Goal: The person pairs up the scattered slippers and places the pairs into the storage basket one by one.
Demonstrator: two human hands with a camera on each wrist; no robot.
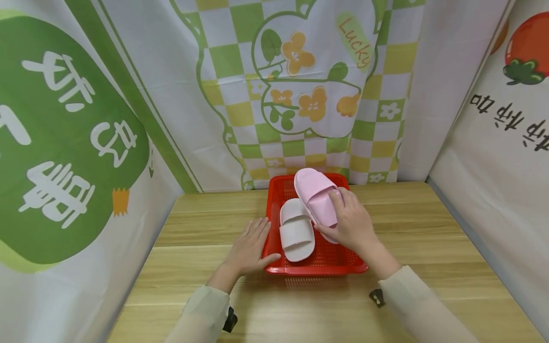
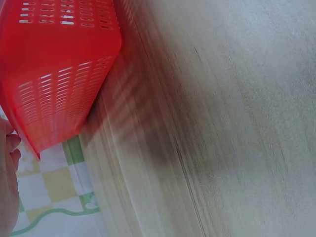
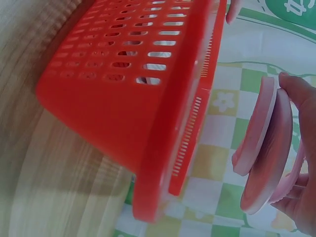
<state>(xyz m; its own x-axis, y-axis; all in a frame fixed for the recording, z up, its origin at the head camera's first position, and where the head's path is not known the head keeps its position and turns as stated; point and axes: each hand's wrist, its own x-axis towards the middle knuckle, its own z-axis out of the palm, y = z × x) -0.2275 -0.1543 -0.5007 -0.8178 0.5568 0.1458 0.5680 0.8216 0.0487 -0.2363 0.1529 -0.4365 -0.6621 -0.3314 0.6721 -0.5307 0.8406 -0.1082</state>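
Note:
A pair of pink slippers, one stacked against the other, is in my right hand above the right half of a red plastic basket. The right wrist view shows the two pink soles side by side, raised past the rim, with my thumb and fingers around them. Inside the basket, on its left side, lies a white slipper, toe strap facing up. My left hand rests along the basket's left rim with fingers extended and the thumb toward the front corner.
The basket stands on a wood-grain table, near its back edge. Printed cloth hangs behind and on both sides. Small black clips show by both sleeves.

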